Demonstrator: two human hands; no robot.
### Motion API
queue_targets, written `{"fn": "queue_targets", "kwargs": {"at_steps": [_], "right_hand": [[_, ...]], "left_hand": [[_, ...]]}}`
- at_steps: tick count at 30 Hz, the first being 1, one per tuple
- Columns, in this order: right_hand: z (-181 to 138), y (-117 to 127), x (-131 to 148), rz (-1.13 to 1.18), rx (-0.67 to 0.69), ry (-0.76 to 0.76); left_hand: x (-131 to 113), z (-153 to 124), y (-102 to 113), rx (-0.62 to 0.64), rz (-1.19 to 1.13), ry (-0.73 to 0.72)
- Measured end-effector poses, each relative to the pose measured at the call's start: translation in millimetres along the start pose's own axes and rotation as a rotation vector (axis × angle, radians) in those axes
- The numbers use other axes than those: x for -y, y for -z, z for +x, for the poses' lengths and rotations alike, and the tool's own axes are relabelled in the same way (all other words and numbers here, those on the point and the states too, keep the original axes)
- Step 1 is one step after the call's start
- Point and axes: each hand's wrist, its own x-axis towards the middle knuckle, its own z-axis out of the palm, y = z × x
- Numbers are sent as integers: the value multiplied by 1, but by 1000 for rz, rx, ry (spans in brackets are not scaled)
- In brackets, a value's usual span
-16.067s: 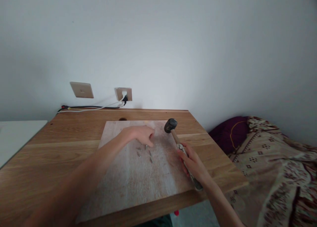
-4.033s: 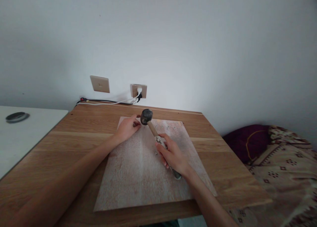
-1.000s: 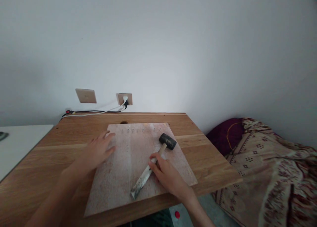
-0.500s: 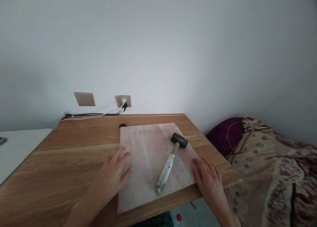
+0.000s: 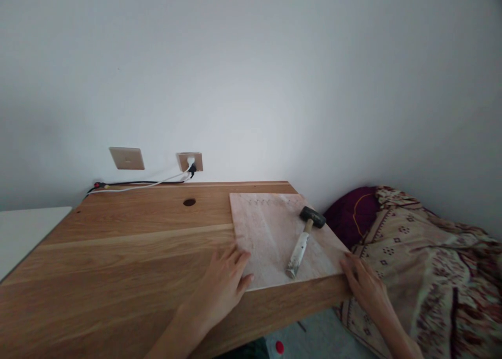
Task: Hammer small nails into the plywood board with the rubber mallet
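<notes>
A pale pinkish wooden board (image 5: 266, 244) lies flat on a wooden desk, with a row of small nails along its far edge. On the board rests a mallet (image 5: 312, 217) with a black head and a whitish, worn handle pointing towards me. My left hand (image 5: 224, 280) is at the board's left edge near the front corner, fingers apart, thumb by the edge. At the right front corner, my right hand (image 5: 366, 283) has its thumb and fingers around the board's edge. Neither hand touches the mallet.
The desk (image 5: 137, 265) has a round cable hole (image 5: 189, 202) near the back. White and black cables run to a wall socket (image 5: 191, 162). A patterned bedcover (image 5: 408, 259) lies to the right. Below the front edge is a red cap (image 5: 279, 347).
The board has slid right and back across the desk with the mallet on it, uncovering the cable hole. Both hands have moved right with it.
</notes>
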Motion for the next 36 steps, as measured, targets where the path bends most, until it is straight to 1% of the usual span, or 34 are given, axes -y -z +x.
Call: {"fn": "queue_targets", "kwargs": {"at_steps": [3,7,10,12,15,18,20,22,25,27,28,29,30,31,33,35,36], "right_hand": [[2,-2,4,26,-28,52],[8,0,14,-13,-54,50],[6,-1,25,-14,-27,85],[0,-3,40,-16,-7,125],[-14,-6,73,-30,35,193],[-30,-4,109,0,88,302],[-40,0,131,26,121,401],[-46,6,150,43,144,462],[-45,15,173,72,161,464],[-33,22,187,134,168,434],[-22,25,194,183,173,411],[-8,27,201,242,184,385],[8,28,210,304,198,365],[27,29,221,358,202,347],[70,27,246,405,215,330],[114,22,275,335,272,337],[134,18,290,256,332,359]], "left_hand": [[-4,-2,-10,-44,55,-3],[-1,-4,-14,-118,150,13],[11,-12,-11,-164,221,29],[24,-22,-5,-182,274,56],[49,-42,8,-186,350,141],[71,-70,27,-155,392,285],[80,-93,40,-130,396,374],[86,-117,51,-108,388,432],[96,-146,59,-55,375,421],[105,-150,61,-36,389,399],[110,-146,63,-38,392,409],[115,-138,65,-46,385,426],[121,-125,69,-65,357,474],[126,-109,73,-84,310,496],[139,-69,83,-175,219,508],[153,-28,92,-242,164,449],[161,-10,94,-259,138,417]]}}
